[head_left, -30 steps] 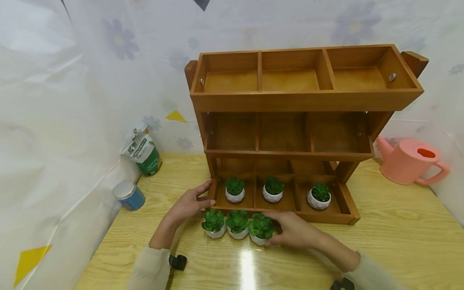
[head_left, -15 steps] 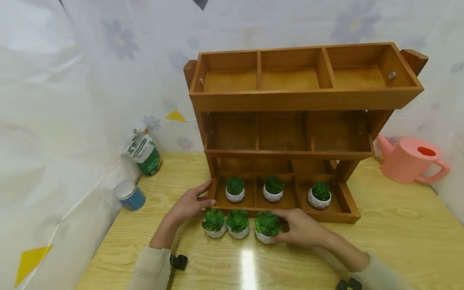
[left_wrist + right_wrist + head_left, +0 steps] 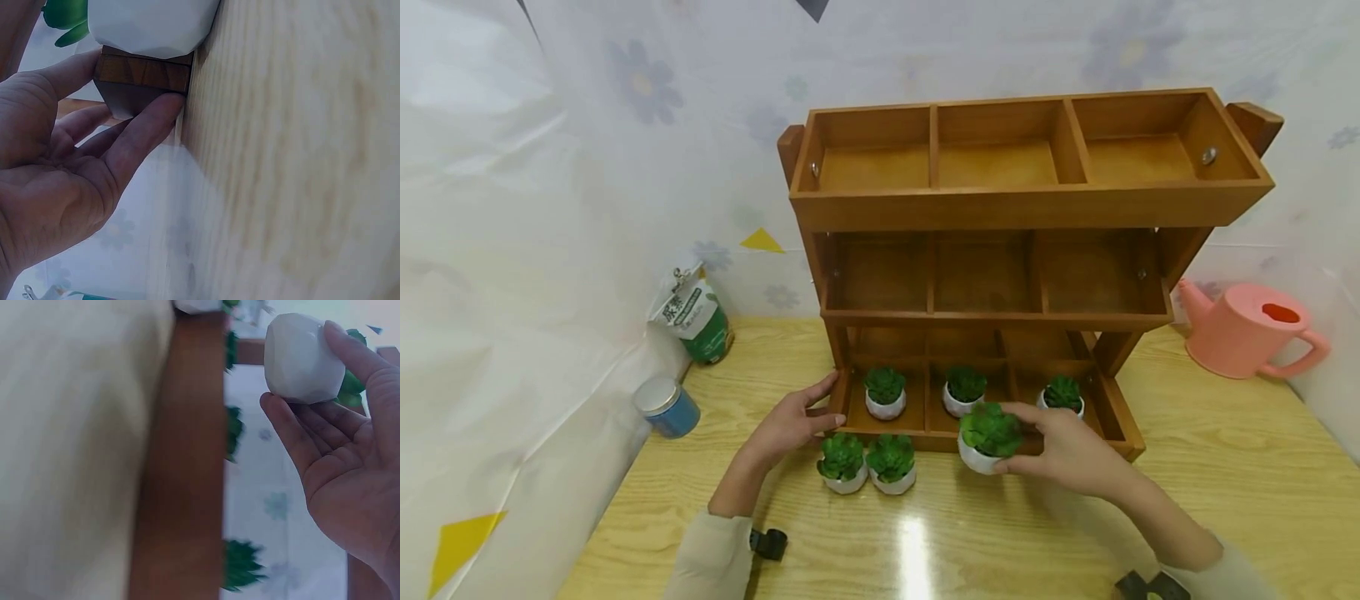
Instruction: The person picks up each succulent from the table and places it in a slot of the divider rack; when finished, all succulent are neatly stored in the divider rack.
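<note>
My right hand (image 3: 1067, 450) pinches a small potted succulent (image 3: 979, 458) by its white faceted pot, thumb on one side and fingers on the other. In the right wrist view that pot (image 3: 300, 359) is up beside the rack's front board, off the table. My left hand (image 3: 792, 425) grips the bottom left corner of a brown wooden tiered rack (image 3: 992, 210); its thumb and fingers span the corner in the left wrist view. Two more potted succulents, one left (image 3: 842, 467) and one right (image 3: 891, 467), stand side by side before the rack.
Each bottom-tier compartment holds a succulent: left (image 3: 885, 392), middle (image 3: 964, 390) and right (image 3: 1063, 394), the last partly behind my right hand. A pink watering can (image 3: 1243, 333) stands at right. At left are a blue jar (image 3: 672, 410) and a clipped green-and-white pouch (image 3: 700, 321).
My right hand has lifted the rightmost front succulent off the table and carried it right and toward the rack. My left hand has stayed at the rack's corner.
</note>
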### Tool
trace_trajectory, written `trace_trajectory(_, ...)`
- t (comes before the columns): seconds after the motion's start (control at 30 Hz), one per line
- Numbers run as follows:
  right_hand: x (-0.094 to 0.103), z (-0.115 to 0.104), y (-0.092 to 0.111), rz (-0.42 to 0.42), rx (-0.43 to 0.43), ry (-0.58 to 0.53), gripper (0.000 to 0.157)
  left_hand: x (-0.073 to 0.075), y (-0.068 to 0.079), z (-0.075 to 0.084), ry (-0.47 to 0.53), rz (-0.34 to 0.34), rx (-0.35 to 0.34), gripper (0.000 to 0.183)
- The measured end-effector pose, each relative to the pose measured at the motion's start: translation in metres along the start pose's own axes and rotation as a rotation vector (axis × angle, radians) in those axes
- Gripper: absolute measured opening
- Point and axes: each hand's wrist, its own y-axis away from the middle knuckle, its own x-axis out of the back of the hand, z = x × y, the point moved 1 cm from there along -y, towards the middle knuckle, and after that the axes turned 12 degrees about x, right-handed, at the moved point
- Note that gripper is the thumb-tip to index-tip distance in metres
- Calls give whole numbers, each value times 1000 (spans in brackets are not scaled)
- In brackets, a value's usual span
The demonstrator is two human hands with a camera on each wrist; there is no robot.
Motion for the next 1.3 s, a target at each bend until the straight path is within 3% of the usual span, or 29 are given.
trace_trajectory(0.17,27,-6,3,93,-18,58,71,-1,-1,0,11,20,11,74)
trace_trajectory(0.33,53,-13,6,133,-35,114,66,-1,0,0,6,18,13,74)
trace_trajectory(0.6,89,-27,12,166,1,160,63,0,1,1,19,-6,10,74)
trace_trajectory(0.87,126,-34,10,299,42,252,63,1,1,0,6,-27,9,74)
trace_trajectory(1.07,150,-34,3,351,-65,265,63,1,1,1,12,-21,16,75)
trace_trajectory(1.3,170,-25,-9,355,-154,291,66,0,0,1,9,-9,22,74)
